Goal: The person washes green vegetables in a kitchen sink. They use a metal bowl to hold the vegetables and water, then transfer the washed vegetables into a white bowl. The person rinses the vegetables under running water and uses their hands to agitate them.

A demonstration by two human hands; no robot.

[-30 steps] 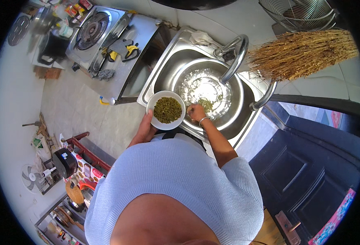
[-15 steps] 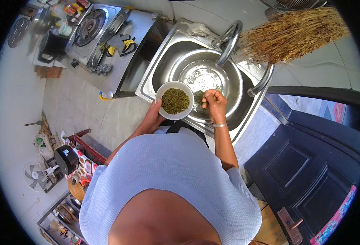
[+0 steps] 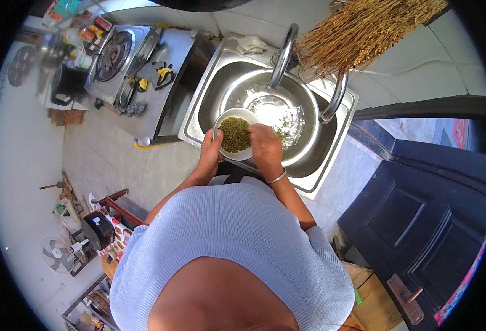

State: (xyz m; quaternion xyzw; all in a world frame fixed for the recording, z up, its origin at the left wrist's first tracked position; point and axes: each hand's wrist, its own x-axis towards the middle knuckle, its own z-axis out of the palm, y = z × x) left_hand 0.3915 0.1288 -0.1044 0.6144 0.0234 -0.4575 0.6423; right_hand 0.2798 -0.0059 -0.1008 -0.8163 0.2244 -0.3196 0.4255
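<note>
Over the sink, the left hand grips a white bowl of green beans; right hand fingers curl closed on its right rim.

The right hand covers the near rim of the white bowl, and its fingertips are hidden among the green bits. The broom is cut off by the upper edge, and the small jars by the stove are too small to tell apart.
</note>
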